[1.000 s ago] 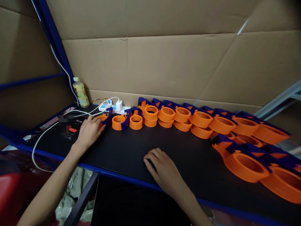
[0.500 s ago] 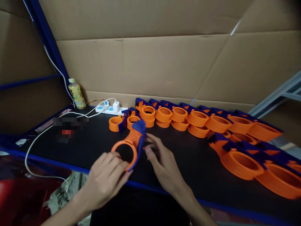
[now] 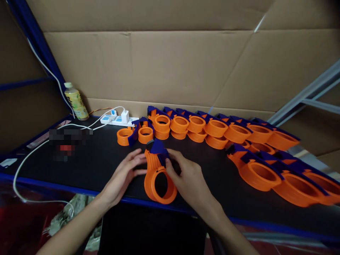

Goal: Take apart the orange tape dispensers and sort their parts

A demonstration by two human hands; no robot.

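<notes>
An orange and dark-blue tape dispenser [image 3: 152, 184] is held at the front of the black table, its round ring toward me and its blue end pointing away. My right hand [image 3: 190, 175] grips it by the blue part on its right side, thumb in front. On the other side is my left hand [image 3: 123, 175], fingers apart, the fingertips close to the orange body; whether they touch it I cannot tell. Beyond my hands, two similar tape dispensers stand side by side, an orange one [image 3: 122, 138] with a blue part and another [image 3: 145, 136].
Stacked tape dispensers [image 3: 215, 129] line the cardboard wall [image 3: 170, 67], with several more [image 3: 259, 177] at the right. A white power strip [image 3: 119, 120] with plugs, a yellow-labelled bottle [image 3: 77, 102] and a loose white cable [image 3: 20, 170] are at the left.
The tape dispenser has turned so its ring faces me. My left hand has let go of the ring and opened; my right hand has closed on the blue part. The view has shifted slightly.
</notes>
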